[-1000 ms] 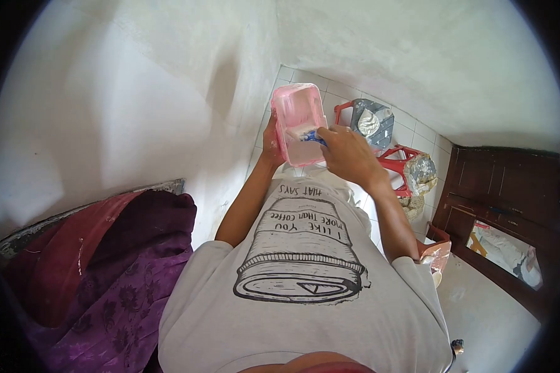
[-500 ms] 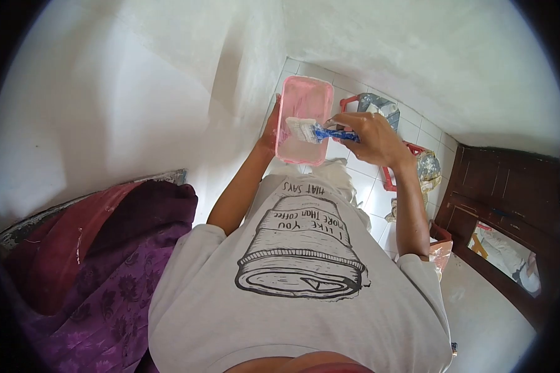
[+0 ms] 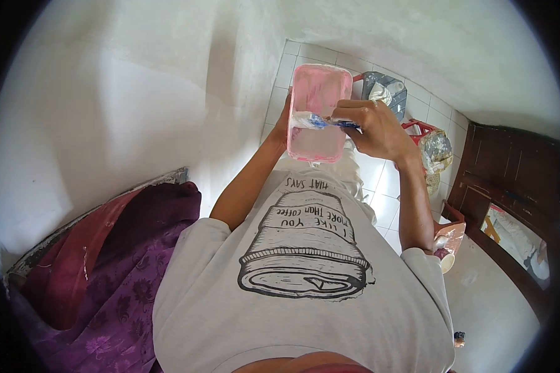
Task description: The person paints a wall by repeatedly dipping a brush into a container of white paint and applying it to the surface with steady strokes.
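Note:
A pink plastic container (image 3: pixel 317 153) with pale paint smeared over its inside is held up in front of my chest. My left hand (image 3: pixel 283 129) grips its left side, most of the fingers hidden behind and beneath it. My right hand (image 3: pixel 381 132) is closed round the blue handle of a paintbrush (image 3: pixel 310 120). The brush reaches over the container's right rim, its paint-whitened bristles lying at the left inner wall, tilted more edge-on to me.
Pale walls meet in a corner beyond the tiled floor (image 3: pixel 389 186). Red stools (image 3: pixel 419 128) with paint-stained cloths or bags stand on the right. A dark wooden cabinet (image 3: pixel 491 168) is farther right. Purple patterned fabric (image 3: pixel 121 273) drapes something at lower left.
The container and both hands have shifted slightly right and up in view. The brush has turned, its bristles now showing narrower and resting against the left inner wall.

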Available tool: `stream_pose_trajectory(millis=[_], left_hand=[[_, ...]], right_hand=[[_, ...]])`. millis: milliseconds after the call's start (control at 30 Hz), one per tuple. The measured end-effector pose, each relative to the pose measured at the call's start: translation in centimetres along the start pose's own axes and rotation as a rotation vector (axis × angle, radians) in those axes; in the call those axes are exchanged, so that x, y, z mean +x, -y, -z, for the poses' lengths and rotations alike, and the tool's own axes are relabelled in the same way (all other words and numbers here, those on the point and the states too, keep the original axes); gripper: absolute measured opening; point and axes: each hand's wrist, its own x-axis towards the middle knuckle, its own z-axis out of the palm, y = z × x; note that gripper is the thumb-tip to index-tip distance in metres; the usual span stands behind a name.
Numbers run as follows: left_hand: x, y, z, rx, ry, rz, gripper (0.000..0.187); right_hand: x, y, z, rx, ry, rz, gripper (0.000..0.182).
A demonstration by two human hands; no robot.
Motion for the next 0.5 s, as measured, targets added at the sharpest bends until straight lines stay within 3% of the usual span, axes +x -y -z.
stream_pose_trajectory(millis=[67, 200, 300, 367, 500], left_hand=[[0.2, 0.1, 0.0, 0.187, -0.035, -0.099, 0.068], [0.0, -0.6, -0.3, 0.269, -0.060, -0.061, 0.071], [0.3, -1.2, -0.7, 0.104, -0.045, -0.053, 0.074], [0.6, -1.8, -0.9, -0.115, 0.126, -0.039, 0.075], [2.5, -1.6, 1.2, -0.219, 0.148, -0.032, 0.076]], right_hand=[[-0.1, -0.1, -0.2, 0.047, -0.015, 0.011, 0.030], [-0.2, -0.4, -0.8, 0.107, -0.082, 0.029, 0.032], [0.1, -0.4, -0.6, 0.142, -0.113, 0.054, 0.029], [0.2, -0.1, -0.6, 0.151, -0.111, 0.040, 0.028], [0.3, 0.1, -0.9, 0.185, -0.133, 0.006, 0.025]])
